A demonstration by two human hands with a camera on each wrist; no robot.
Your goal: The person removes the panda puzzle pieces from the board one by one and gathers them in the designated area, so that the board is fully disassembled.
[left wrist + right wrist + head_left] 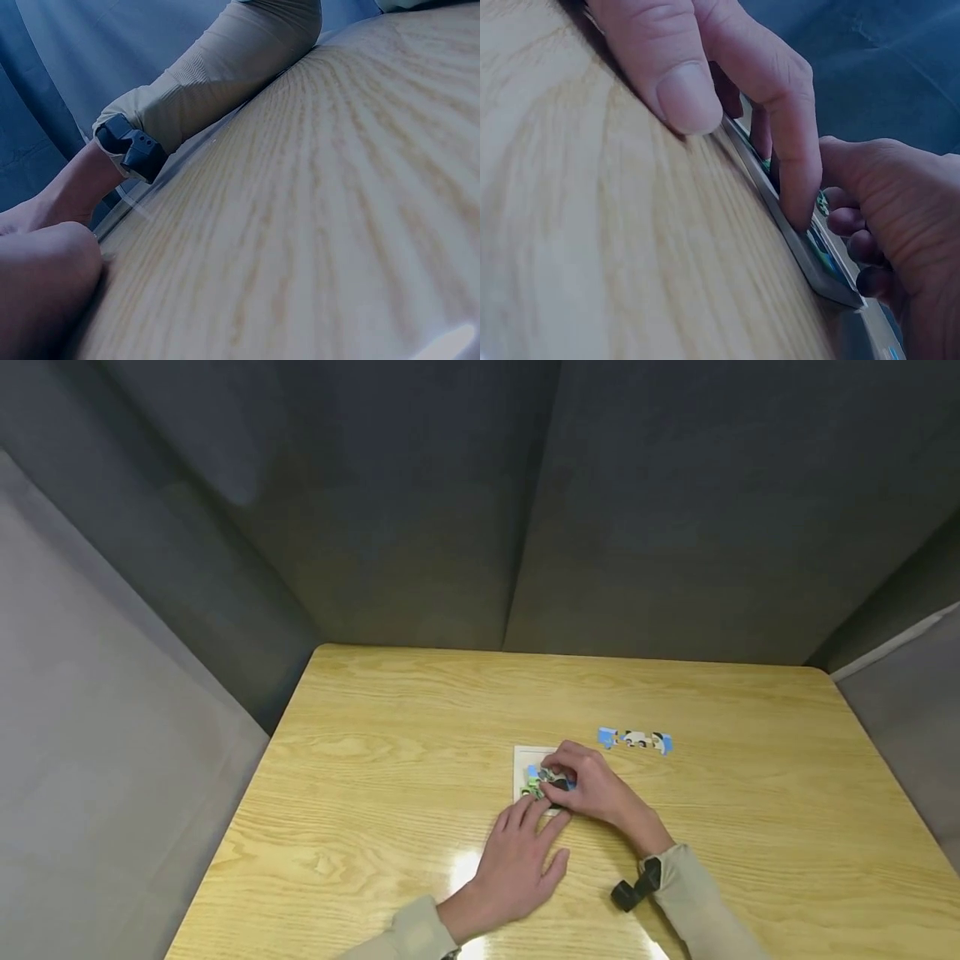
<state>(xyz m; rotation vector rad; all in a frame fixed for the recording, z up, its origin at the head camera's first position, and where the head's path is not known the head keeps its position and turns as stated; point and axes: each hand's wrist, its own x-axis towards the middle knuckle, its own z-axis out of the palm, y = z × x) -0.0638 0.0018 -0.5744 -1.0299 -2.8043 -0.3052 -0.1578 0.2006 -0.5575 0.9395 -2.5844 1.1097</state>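
A shallow puzzle tray point(519, 772) lies at the middle of the wooden surface point(375, 760), with blue and green puzzle pieces point(532, 782) inside it, partly hidden by fingers.

The right hand point(594, 783) comes over the tray from its 3 o'clock side, fingers bent, thumb and forefinger pinching a small puzzle piece point(548, 774) with grey-green on it, low over the tray. The left hand point(517, 862) lies at the tray's 6 o'clock side, grasping nothing: its fingers are spread and reach the near edge, and its thumb is held out toward 2 o'clock. The right wrist view shows one of its fingers bending over the rim onto the pieces.

Between 2 and 3 o'clock from the tray, apart from it, a short row of loose pieces point(635, 740) lies on the surface, blue at both ends and white with black marks in the middle. Whether they interlock is too small to tell.

A black band point(636, 885) with a small block is on the right wrist, beside the cuff of a pale sleeve point(693, 902). Dark cloth point(412, 527) hangs beyond the surface at 12 o'clock.
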